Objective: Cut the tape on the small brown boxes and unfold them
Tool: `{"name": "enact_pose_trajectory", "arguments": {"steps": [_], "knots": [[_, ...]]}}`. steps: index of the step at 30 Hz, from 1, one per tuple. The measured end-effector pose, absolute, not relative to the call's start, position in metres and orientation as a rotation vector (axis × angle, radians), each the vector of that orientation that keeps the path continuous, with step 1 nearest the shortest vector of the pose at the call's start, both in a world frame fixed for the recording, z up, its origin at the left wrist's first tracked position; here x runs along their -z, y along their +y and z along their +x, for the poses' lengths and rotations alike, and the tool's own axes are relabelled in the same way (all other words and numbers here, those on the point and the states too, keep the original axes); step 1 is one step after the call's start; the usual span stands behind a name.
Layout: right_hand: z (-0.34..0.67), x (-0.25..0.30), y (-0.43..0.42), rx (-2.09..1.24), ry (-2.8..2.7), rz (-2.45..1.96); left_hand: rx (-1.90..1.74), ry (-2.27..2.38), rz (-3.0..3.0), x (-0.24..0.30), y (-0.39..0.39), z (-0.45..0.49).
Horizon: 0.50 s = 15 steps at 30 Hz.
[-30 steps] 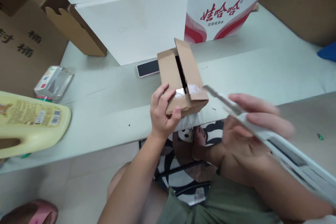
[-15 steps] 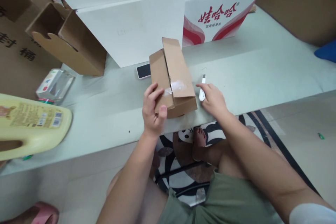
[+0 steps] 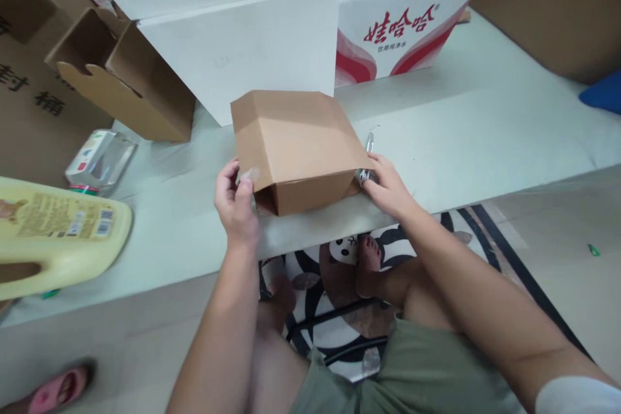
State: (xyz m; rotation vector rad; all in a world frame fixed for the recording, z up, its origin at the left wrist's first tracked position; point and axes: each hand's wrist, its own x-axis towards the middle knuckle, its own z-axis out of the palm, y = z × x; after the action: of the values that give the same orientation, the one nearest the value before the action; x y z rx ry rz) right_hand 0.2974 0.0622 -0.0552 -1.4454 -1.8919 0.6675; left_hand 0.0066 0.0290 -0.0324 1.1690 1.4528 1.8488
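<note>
A brown cardboard box (image 3: pixel 310 139) lies on the covered tabletop in front of me, its broad smooth panel facing up. A gap shows under its left front corner, where a side panel stands away. My left hand (image 3: pixel 237 204) pinches that left edge, thumb on top beside a scrap of clear tape (image 3: pixel 251 174). At the box's right front corner is my right hand (image 3: pixel 385 187), fingers curled round a slim utility knife (image 3: pixel 369 142) and touching the cardboard. The box and fingers hide part of the knife.
White cartons (image 3: pixel 242 52) stand behind the box, one with red lettering (image 3: pixel 400 26). To the left are an open brown carton (image 3: pixel 145 84), a clear bottle (image 3: pixel 104 158) on its side and a yellow jug (image 3: pixel 63 239). The table's front edge runs just above my knees.
The box has been turned, so a wide plain panel now faces up instead of the taped seam. My left hand has shifted left. The phone behind the box is now hidden.
</note>
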Motion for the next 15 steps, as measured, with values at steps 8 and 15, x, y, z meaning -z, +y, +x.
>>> {"name": "enact_pose_trajectory", "arguments": {"steps": [8,15], "knots": [[0.2899,0.0622,0.0577,-0.978,-1.537,-1.089,-1.788,1.373,1.065,0.0285,0.026,0.0082],[0.2893,0.0551,0.0578,-1.021,-1.48,-0.968,-1.683,1.343,1.24,0.0338,0.0268,0.0023]]}}
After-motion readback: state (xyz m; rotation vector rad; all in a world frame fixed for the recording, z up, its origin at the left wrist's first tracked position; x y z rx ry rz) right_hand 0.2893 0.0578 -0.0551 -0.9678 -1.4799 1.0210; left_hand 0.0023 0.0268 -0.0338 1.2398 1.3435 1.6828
